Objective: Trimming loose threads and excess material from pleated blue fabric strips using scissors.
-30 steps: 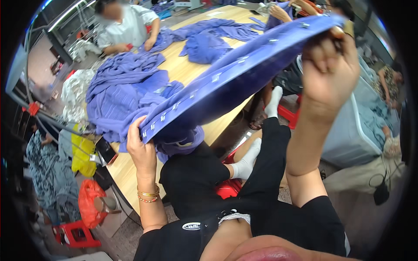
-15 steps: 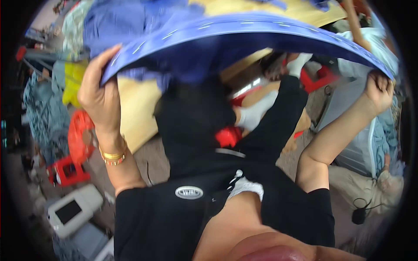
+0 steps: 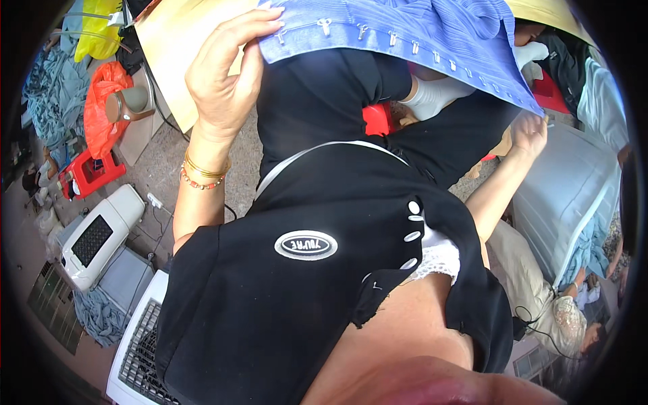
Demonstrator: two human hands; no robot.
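A blue pleated garment (image 3: 418, 20) spreads over my knees. Along its near border runs a row of small pale metallic fasteners (image 3: 393, 38), spaced apart. My left hand (image 3: 226, 77) is at the border's left corner, fingertips and thumb closed lightly against the cloth. At the opposite corner, lower and to the right, my right hand (image 3: 530, 137) pinches the tip of the same border. Between the two hands the border slants down to the right, fairly straight. The garment's far part runs out of the top of the picture.
Left of me are a pale wooden board (image 3: 177, 40), an orange-red bag (image 3: 104, 115), a red stool (image 3: 91, 177) and a white machine-like case (image 3: 101, 233). A grey-blue plastic bin (image 3: 563, 182) stands at right. Other people sit nearby, one in beige trousers (image 3: 520, 263).
The garment's border, earlier raised in a blurred arch, now lies lower and straighter with its fasteners showing. My right hand has moved inward, my left hand up and right.
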